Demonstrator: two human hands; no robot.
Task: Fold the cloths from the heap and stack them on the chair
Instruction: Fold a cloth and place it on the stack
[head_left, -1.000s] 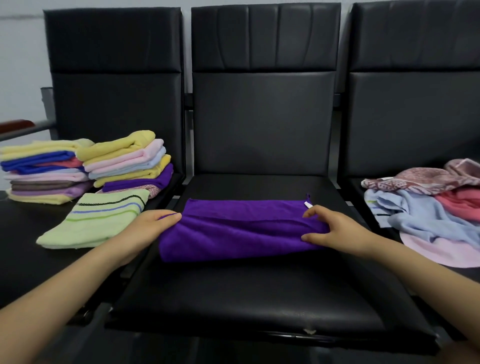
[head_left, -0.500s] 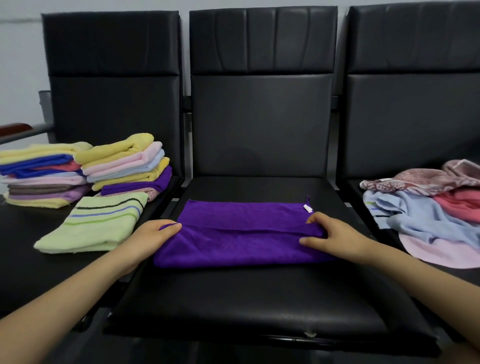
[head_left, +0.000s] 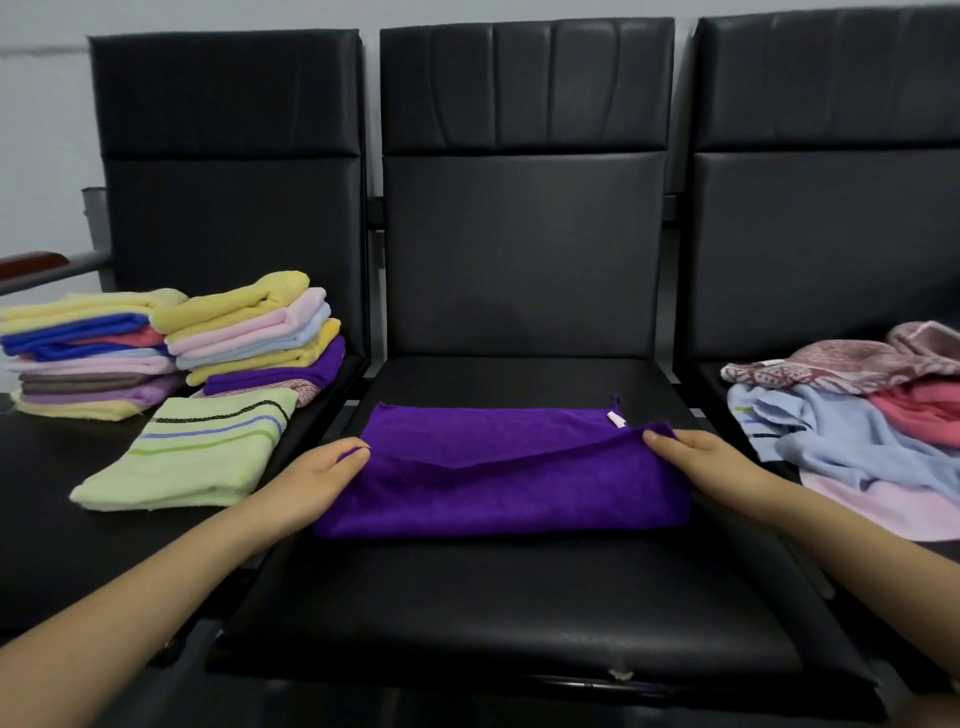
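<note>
A purple cloth (head_left: 498, 483) lies half folded on the seat of the middle black chair (head_left: 498, 613). My left hand (head_left: 311, 478) pinches its left end and my right hand (head_left: 701, 462) pinches its right end, each holding the upper layer's edge a little above the lower layer. A white tag shows near the cloth's far right corner. The heap of unfolded cloths (head_left: 857, 410), pink, light blue, coral and patterned, lies on the right chair. Two stacks of folded cloths (head_left: 171, 343) stand on the left chair, with a folded green striped cloth (head_left: 197, 452) in front of them.
Three black padded chairs stand side by side against a pale wall. A brown armrest (head_left: 31, 262) sticks out at the far left. The front half of the middle seat is bare.
Both hands have lifted the upper layer's edge and drawn it slightly toward me, so more of the lower layer shows at the back.
</note>
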